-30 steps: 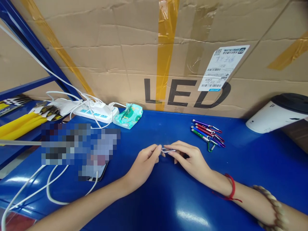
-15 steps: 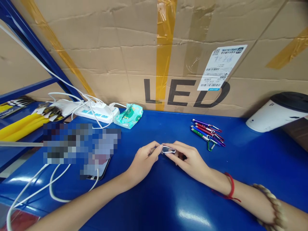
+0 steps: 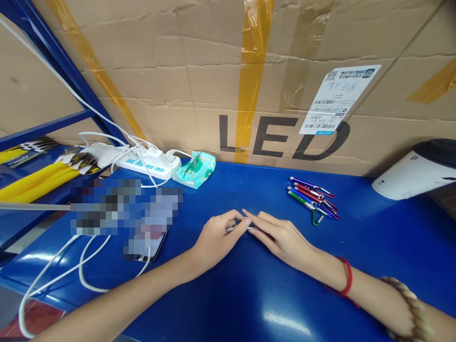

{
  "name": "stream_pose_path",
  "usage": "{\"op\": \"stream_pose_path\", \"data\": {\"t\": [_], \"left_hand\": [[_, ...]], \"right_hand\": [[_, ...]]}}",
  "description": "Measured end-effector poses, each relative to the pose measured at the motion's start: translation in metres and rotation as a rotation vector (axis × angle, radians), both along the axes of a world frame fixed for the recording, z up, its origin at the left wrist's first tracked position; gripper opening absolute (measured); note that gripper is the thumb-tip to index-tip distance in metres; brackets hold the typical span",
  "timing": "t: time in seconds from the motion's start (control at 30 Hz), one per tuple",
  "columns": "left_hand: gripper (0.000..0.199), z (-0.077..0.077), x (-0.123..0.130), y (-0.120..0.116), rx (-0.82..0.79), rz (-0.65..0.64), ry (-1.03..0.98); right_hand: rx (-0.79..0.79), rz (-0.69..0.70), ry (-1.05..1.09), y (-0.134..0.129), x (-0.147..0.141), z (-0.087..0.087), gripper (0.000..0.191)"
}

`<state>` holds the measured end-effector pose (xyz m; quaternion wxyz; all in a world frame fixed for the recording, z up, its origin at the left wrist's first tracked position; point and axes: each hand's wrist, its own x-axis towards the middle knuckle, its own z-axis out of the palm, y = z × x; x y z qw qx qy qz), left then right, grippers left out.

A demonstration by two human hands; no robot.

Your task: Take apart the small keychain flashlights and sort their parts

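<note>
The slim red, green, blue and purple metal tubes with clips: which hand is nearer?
The person's right hand is nearer: it sits left of the slim metal tubes and closer to the camera. The left hand is farther off, to the right hand's left.

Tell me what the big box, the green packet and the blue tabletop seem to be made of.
Big box: matte brown cardboard, judging by its creases. Green packet: probably thin plastic film, slightly shiny and crumpled. Blue tabletop: perhaps painted metal, with glossy reflections; coated board is possible.
</note>
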<state>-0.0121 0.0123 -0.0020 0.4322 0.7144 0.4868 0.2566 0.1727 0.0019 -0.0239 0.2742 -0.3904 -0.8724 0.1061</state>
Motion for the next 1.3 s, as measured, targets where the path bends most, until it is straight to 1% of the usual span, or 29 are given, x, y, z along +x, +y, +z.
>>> {"op": "stream_pose_path", "data": {"t": [0.07, 0.17, 0.27, 0.4, 0.53, 0.67, 0.83, 1.03, 1.3], "left_hand": [[0.021, -0.0010, -0.0004, 0.0001, 0.050, 0.006, 0.033], [0.019, -0.0007, -0.0017, 0.0017, 0.127, 0.005, 0.093], [0.023, -0.0008, -0.0031, 0.0039, 0.186, -0.015, 0.177], [0.028, -0.0052, -0.0038, 0.0047, 0.206, -0.075, 0.235], [0.030, -0.0091, -0.0029, 0.0034, 0.254, -0.081, 0.316], [0.031, -0.0071, -0.0014, 0.0025, 0.245, -0.075, 0.357], [0.030, -0.0045, -0.0012, 0.0020, 0.243, -0.070, 0.368], [0.031, -0.0044, -0.0016, 0.0040, 0.236, -0.048, 0.361], [0.030, -0.0044, -0.0016, 0.0029, 0.264, -0.087, 0.369]], "right_hand": [[-0.029, -0.012, 0.035, 0.0002, 0.0004, 0.0001, 0.041], [-0.047, -0.028, 0.059, -0.0002, 0.0013, -0.0002, 0.042], [-0.042, -0.018, 0.044, -0.0008, 0.0019, -0.0002, 0.043], [-0.028, 0.018, -0.010, -0.0006, 0.0015, 0.0013, 0.041], [-0.070, 0.061, -0.044, 0.0010, 0.0009, 0.0029, 0.036], [-0.116, 0.078, -0.023, 0.0026, 0.0020, 0.0025, 0.033], [-0.117, 0.079, -0.008, 0.0027, 0.0040, 0.0000, 0.031], [-0.105, 0.069, -0.041, 0.0030, 0.0033, -0.0016, 0.030], [-0.163, 0.088, -0.018, 0.0022, 0.0037, 0.0007, 0.029]]}}
